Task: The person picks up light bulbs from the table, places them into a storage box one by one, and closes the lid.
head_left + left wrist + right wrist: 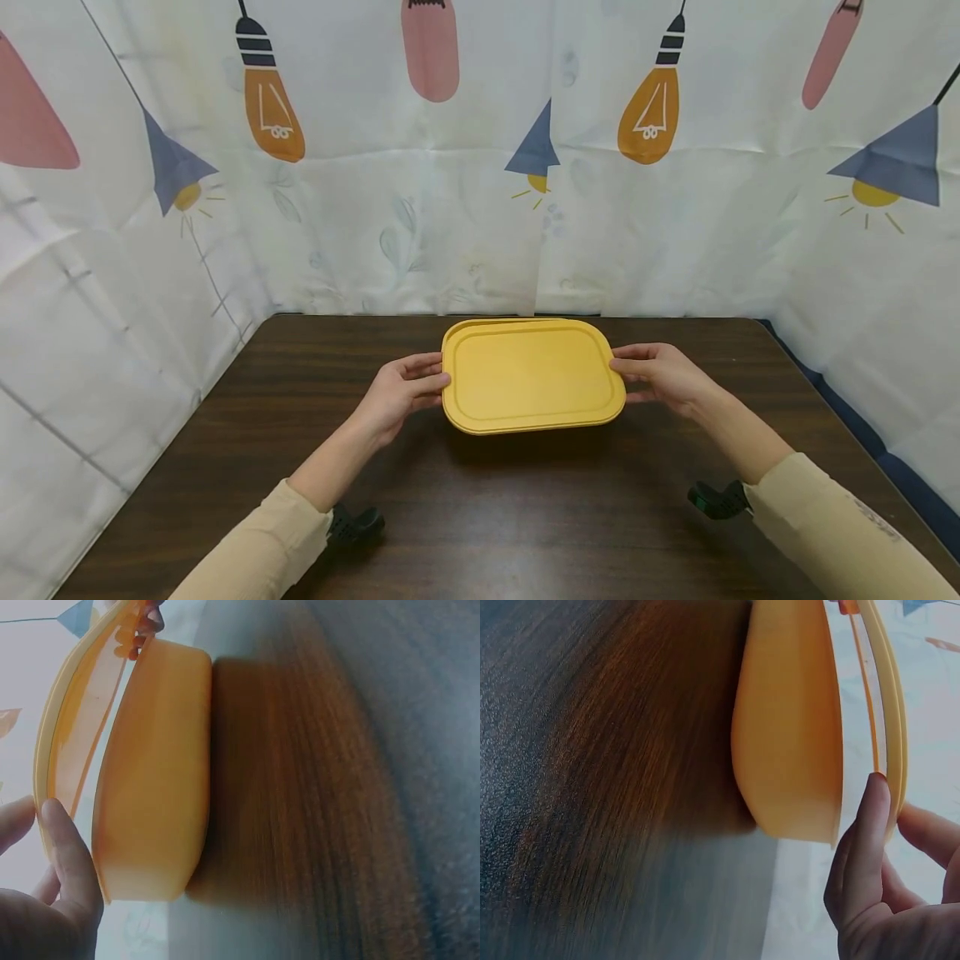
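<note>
A yellow rectangular lid [534, 375] with rounded corners is held level between both hands. My left hand [397, 392] pinches its left edge, thumb on top and fingers beneath. At the opposite edge, my right hand [667, 379] grips it the same way. Below the lid, a deep yellow box [154, 780] stands on the table. Both wrist views show a gap between the box's rim and the lid, so the two are apart. From the head view the lid hides nearly all of the box, including whatever its inside holds.
The dark brown wooden table [517, 517] spreads around the box. A white curtain [465, 233] printed with lamps and bulbs hangs behind it and along the sides. Dark wrist-worn devices [718, 500] sit at both cuffs.
</note>
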A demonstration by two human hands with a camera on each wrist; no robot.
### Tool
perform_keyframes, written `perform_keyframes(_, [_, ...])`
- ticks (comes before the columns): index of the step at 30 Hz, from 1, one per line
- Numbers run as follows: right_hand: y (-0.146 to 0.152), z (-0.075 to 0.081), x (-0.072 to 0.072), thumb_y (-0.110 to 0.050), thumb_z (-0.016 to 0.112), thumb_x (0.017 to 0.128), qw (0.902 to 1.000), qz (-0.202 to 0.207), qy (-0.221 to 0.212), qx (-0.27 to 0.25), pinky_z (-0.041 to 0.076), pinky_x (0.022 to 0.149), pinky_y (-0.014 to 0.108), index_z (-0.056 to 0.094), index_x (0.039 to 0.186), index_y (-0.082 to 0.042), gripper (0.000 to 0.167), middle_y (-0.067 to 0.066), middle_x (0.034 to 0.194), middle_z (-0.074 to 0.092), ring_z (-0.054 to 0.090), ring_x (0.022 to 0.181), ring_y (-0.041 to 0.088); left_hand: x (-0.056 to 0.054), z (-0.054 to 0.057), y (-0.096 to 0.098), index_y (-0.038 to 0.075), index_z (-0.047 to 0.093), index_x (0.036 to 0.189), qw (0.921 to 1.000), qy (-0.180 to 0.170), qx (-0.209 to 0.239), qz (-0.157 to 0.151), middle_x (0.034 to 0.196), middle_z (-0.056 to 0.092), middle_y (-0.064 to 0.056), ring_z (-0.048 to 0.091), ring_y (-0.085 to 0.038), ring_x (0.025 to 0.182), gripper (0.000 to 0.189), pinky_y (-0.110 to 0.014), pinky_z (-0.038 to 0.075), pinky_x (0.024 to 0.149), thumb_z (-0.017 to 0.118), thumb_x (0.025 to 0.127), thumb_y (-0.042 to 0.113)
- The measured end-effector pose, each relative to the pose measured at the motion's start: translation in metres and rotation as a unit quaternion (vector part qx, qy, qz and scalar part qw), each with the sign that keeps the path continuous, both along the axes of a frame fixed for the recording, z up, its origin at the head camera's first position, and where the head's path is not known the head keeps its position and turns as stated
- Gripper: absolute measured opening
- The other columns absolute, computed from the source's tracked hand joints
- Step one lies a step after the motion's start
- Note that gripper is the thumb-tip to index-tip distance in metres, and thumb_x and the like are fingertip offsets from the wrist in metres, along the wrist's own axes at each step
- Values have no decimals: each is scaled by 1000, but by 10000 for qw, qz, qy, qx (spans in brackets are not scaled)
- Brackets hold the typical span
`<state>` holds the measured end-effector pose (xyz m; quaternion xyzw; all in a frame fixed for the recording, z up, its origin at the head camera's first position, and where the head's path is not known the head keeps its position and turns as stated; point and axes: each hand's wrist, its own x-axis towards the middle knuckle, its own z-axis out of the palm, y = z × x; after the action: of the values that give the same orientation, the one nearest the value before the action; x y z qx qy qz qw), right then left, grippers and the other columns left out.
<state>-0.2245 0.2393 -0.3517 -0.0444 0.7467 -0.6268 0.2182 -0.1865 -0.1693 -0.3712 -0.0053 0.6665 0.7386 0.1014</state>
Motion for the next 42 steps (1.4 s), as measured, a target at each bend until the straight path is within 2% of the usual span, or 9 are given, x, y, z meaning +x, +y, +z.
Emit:
perform_keyframes(14, [-11, -3, -12, -22, 68, 102, 9995, -158, 108, 264, 61, 82, 39, 45, 147, 9, 59, 15, 123, 62, 68, 100, 20, -18, 1, -4, -7, 51, 145, 9996, -31, -292, 37, 117, 62, -13, 69, -13, 91, 55, -28, 60, 81, 73, 96, 3])
perform_keyframes(20, [-14, -6, -18, -24, 65, 104, 9986, -211, 171, 445, 61, 85, 41, 44, 148, 7, 58, 18, 128, 59, 65, 107, 25, -28, 2, -7, -5, 50, 147, 9990, 11, -426, -106, 124, 61, -15, 70, -14, 98, 56, -32, 59, 87, 72, 97, 6])
perform_keyframes(24, [-18, -9, -23, -25, 65, 104, 9976, -314, 229, 575, 60, 86, 43, 46, 147, 7, 57, 21, 132, 57, 64, 109, 27, -35, 3, -7, -4, 52, 146, 9987, -48, -511, -55, 128, 60, -18, 70, -15, 99, 55, -31, 59, 87, 73, 97, 6])
perform_keyframes(30, [-23, -13, -30, -24, 65, 104, 9961, -447, 224, 723, 61, 82, 38, 48, 145, 7, 54, 22, 132, 57, 66, 104, 24, -42, 4, -7, -3, 51, 148, 9973, -185, -706, -15, 134, 57, -20, 69, -18, 104, 55, -31, 59, 88, 72, 97, 6])
perform_keyframes(42, [-28, -12, -37, -22, 65, 104, 9962, -407, 214, 743, 62, 79, 37, 49, 144, 9, 53, 20, 127, 60, 68, 97, 20, -52, 6, -5, -4, 52, 146, 9941, -258, -1050, 101, 130, 57, -19, 67, -22, 107, 52, -33, 58, 90, 71, 98, 6])
